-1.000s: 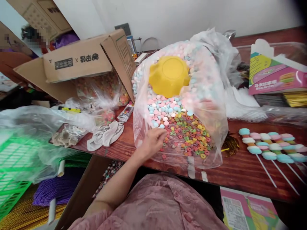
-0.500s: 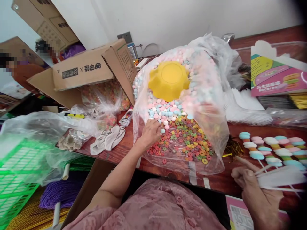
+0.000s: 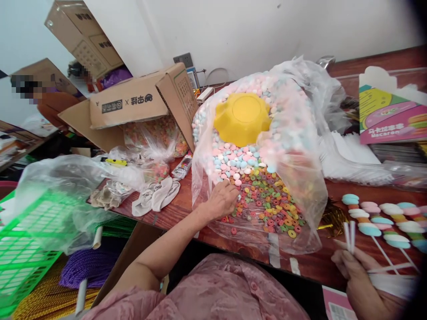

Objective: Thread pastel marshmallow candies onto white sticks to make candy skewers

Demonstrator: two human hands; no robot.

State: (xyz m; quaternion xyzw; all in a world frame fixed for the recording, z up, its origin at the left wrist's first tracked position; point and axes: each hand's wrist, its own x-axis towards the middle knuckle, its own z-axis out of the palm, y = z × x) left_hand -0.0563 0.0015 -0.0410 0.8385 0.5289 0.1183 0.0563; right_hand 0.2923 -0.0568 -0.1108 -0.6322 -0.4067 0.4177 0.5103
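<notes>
Inside clear bag (image 3: pixel 310 195): candy rings (image 3: pixel 270 206), pastel discs (image 3: pixel 238 155) (left hand (image 3: pixel 222 200) among them).

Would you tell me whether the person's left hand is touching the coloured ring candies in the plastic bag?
Touching: the head view shows the left hand inside the plastic bag, its fingers resting on the ring candies.

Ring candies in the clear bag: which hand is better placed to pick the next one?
Left. The left hand is already inside the bag on the ring candies; the right hand holds white sticks.
</notes>
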